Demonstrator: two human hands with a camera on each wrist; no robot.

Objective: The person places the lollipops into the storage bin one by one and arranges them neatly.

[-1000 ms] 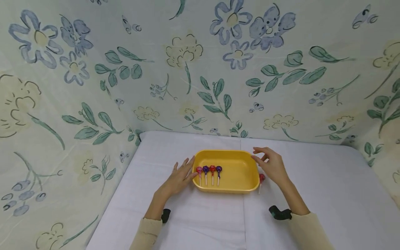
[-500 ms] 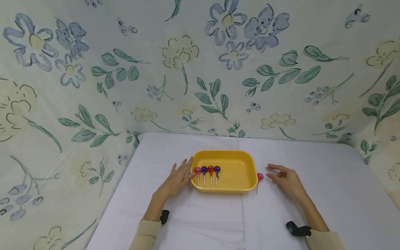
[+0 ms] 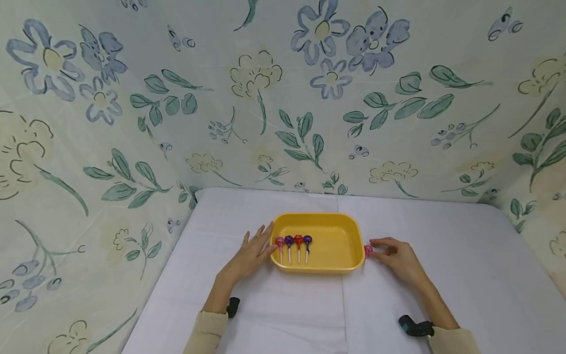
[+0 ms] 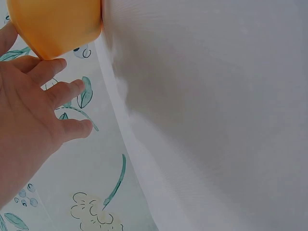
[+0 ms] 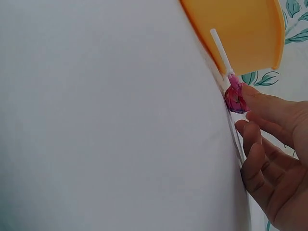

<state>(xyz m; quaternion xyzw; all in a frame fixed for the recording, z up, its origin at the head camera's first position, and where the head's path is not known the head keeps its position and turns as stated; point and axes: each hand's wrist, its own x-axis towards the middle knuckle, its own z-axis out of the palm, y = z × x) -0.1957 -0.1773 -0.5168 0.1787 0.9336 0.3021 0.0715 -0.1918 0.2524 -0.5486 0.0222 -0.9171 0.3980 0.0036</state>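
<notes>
A yellow tray lies on the white-covered table, and several wrapped lollipops stand side by side in its left half. They run from a pink lollipop through purple and red to a second purple lollipop, sticks toward me. My left hand rests at the tray's left end, fingers spread and fairly straight, thumb over the rim. Just outside the tray's right end, my right hand pinches the head of another pink lollipop between thumb and forefinger. Its white stick points toward me, beside the tray wall.
White cloth covers the table. Behind it and to the left hangs a flower-patterned curtain. Dark wrist straps with cameras sit on both forearms, the right camera low over the cloth.
My right hand has moved from the tray's right rim out to the right, then back left onto the pink lollipop, closing thumb and forefinger on it. The left hand stays at the tray.
</notes>
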